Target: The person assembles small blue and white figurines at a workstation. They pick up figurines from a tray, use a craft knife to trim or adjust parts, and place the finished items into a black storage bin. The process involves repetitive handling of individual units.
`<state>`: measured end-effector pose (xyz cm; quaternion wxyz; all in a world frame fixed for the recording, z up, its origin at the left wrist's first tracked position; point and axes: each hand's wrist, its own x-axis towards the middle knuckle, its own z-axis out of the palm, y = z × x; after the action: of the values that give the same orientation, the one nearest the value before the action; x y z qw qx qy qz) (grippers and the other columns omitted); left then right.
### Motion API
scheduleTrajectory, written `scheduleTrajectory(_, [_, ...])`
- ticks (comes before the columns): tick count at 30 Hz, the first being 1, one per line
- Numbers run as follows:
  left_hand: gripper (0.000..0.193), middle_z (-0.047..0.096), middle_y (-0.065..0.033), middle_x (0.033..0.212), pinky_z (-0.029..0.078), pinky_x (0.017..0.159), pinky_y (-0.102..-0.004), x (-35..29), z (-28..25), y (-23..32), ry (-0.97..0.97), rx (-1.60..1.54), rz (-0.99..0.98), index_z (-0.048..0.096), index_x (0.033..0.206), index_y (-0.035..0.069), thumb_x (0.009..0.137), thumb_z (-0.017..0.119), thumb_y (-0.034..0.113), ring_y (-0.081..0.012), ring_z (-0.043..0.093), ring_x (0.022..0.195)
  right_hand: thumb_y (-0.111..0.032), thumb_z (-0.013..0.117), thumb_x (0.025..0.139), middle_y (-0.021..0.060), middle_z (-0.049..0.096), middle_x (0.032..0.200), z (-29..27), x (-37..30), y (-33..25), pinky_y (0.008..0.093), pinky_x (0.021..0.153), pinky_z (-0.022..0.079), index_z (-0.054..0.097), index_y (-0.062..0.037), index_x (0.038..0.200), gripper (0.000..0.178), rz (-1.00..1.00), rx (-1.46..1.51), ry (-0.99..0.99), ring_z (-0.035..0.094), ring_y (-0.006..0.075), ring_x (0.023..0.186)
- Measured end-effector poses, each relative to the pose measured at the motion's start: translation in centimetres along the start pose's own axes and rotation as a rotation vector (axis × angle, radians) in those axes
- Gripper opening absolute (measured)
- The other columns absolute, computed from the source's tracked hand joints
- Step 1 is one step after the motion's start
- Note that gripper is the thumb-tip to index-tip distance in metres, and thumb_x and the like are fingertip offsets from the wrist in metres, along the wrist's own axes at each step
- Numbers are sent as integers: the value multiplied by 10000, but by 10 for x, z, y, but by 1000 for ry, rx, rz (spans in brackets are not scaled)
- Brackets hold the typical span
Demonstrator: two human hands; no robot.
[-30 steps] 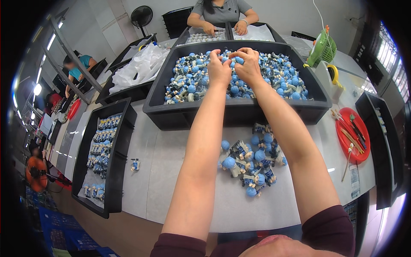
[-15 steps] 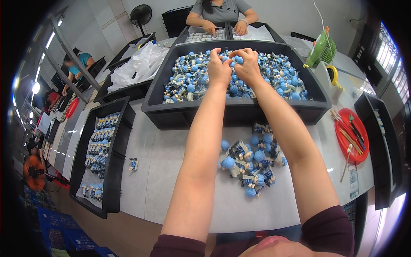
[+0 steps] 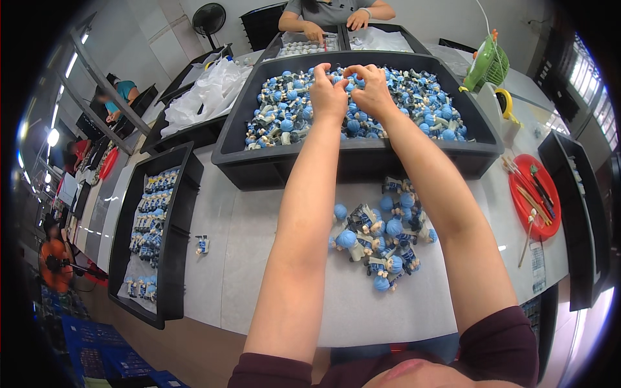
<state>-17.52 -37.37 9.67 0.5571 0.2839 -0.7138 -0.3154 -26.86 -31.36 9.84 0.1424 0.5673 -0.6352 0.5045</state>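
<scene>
Both my hands are raised over a large black bin [image 3: 278,167] heaped with small blue-headed toy figures [image 3: 424,107]. My left hand [image 3: 328,97] is closed, its fingers and thumb bent toward the right hand. Close beside it, my right hand [image 3: 372,94] is also closed, index finger curled toward the thumb. Whatever sits between the fingertips is too small and too hidden to tell from the figures behind. Between my forearms, on the grey table [image 3: 259,213], lies a loose pile of the same figures [image 3: 381,236]. One single figure [image 3: 202,244] lies apart on the left.
A black tray [image 3: 174,278] at the left holds rows of figures. White plastic sheeting [image 3: 210,97] covers trays behind it. At right are a red dish [image 3: 543,226] of tools, a green fan [image 3: 485,68] and another black tray [image 3: 576,246]. A co-worker's hands [image 3: 315,31] work at a far tray.
My hands stay over the bin, fingers shifting only slightly. The view has tilted a little. Across the table, the co-worker's hands have moved.
</scene>
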Motion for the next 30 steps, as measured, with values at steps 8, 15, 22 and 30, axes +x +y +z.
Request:
scheduleTrajectory(8, [424, 620, -124, 789, 516, 517, -283, 0, 1, -2, 25, 65, 68, 463, 1105, 3, 732, 664, 2, -187, 644, 626, -27, 586, 603, 109, 520, 902, -1, 0, -1, 370, 831, 371, 629, -149, 890, 315, 3, 5, -26, 436, 295, 920])
scheduleTrajectory(15, [452, 598, -178, 824, 475, 670, -392, 0, 0, 1, -3, -10, -24, 471, 1098, 51, 703, 692, 51, -332, 606, 787, -27, 586, 604, 111, 528, 886, -1, 1, 0, 366, 821, 370, 622, -146, 893, 315, 4, 24, -28, 442, 290, 909])
scheduleTrajectory(22, [418, 599, -175, 810, 471, 671, -395, -1, -1, 5, 1, -11, -13, 470, 1065, 36, 709, 689, 54, -333, 609, 773, -32, 594, 607, 113, 524, 866, -1, 2, 1, 358, 814, 359, 574, -129, 922, 329, 17, 39, -22, 447, 284, 883])
scheduleTrajectory(30, [259, 586, -161, 758, 461, 637, -391, 2, 0, 5, 94, -87, 6, 487, 891, 10, 731, 681, 71, -315, 595, 714, -10, 569, 649, 125, 547, 835, -3, 1, -9, 372, 695, 434, 475, -65, 923, 295, 103, 285, -64, 542, 285, 776])
